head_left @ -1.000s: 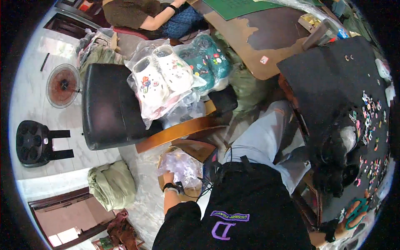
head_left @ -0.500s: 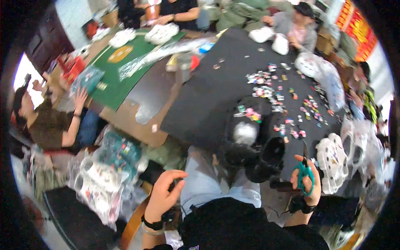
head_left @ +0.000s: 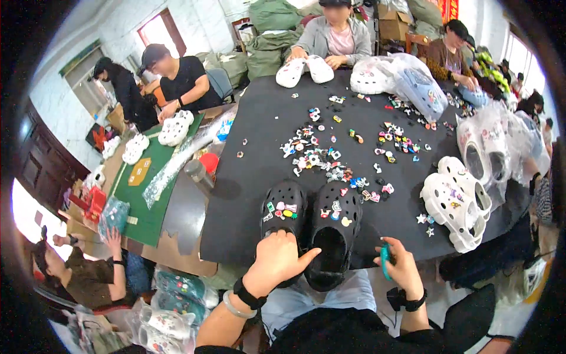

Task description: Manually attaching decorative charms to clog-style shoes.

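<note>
A pair of black clogs with colourful shoe charms stands at the table's near edge. Over the heel opening of the left black clog (head_left: pixel 282 203) is my left hand (head_left: pixel 280 258), its thumb stretched out toward the right black clog (head_left: pixel 336 218). Its fingers curl into the left clog and are partly hidden. My right hand (head_left: pixel 404 266), just right of the pair, is closed round teal-handled scissors (head_left: pixel 385 261); the blades are hard to make out. Loose shoe charms (head_left: pixel 312 150) lie scattered beyond the toes.
White clogs (head_left: pixel 454 200) sit to the right, beside bagged clogs (head_left: pixel 501 147). Across the black table (head_left: pixel 247 130) a person in grey (head_left: pixel 336 38) handles white clogs. Left is a green mat (head_left: pixel 138 189); bagged clogs (head_left: pixel 168 318) lie low beside me. Several other people work nearby.
The view has swung and steadied. My left hand has gone from the air onto the left black clog. The scissors, upright before, are now lower in my right hand. The black clogs lie farther left in view.
</note>
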Demonstrator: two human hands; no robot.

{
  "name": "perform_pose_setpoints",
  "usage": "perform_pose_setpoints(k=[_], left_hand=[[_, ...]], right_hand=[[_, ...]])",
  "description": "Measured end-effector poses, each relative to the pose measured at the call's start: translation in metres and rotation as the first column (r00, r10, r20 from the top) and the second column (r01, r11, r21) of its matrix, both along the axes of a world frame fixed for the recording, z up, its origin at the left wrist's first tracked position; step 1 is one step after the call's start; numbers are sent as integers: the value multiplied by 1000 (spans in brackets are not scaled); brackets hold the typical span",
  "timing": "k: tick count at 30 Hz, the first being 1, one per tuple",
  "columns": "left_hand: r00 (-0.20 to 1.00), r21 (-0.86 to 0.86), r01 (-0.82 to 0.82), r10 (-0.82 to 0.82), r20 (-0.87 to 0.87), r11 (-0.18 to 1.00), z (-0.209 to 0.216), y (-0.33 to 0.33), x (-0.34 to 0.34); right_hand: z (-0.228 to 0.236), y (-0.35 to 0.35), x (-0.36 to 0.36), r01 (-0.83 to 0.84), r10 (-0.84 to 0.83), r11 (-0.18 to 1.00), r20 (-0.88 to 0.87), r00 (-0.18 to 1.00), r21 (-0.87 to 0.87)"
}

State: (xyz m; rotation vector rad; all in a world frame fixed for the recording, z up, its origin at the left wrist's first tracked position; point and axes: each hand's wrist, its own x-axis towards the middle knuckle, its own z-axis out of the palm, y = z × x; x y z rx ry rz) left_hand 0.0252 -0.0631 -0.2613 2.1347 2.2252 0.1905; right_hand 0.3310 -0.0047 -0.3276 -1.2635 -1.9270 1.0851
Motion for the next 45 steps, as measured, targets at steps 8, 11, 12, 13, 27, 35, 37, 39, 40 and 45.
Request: perform_pose_setpoints(k=[8, 11, 12, 13, 27, 35, 37, 39, 40, 45], left_hand=[[987, 160, -145, 132, 92, 976, -12, 1, 9], [989, 195, -93, 68, 131, 976, -17, 1, 3], [984, 172, -98, 69, 165, 980, -17, 2, -2], [979, 143, -57, 28, 200, 988, -17, 3, -12], [808, -112, 565, -576, -124, 817, 59, 37, -150], [794, -19, 608, -606, 43, 794, 19, 98, -179], [782, 10, 622, -622, 42, 783, 15, 100, -188], [790, 0, 612, -611, 51, 791, 14, 100, -198], [812, 20, 582, -582, 39, 813, 12, 97, -201], [875, 85, 460, -467, 123, 884, 11, 86, -199]], right_hand=[[-8, 4, -50, -107, 101, 993, -123, 987, -40], [-8, -4, -56, -141, 159, 983, -152, 976, 118], [-7, -9, -55, -161, 177, 980, -140, 974, 118], [-6, -16, -56, -204, 214, 976, -160, 964, 78], [11, 6, -13, -363, 370, 926, -51, 928, 107], [33, 30, 3, -227, 156, 936, 263, 952, 267], [37, 37, 10, -194, 91, 928, 309, 947, 319], [35, 44, 15, -154, 50, 938, 319, 946, 310], [33, 47, 16, -139, 36, 938, 311, 950, 316], [25, 63, 13, -342, 228, 913, 417, 880, 223]])
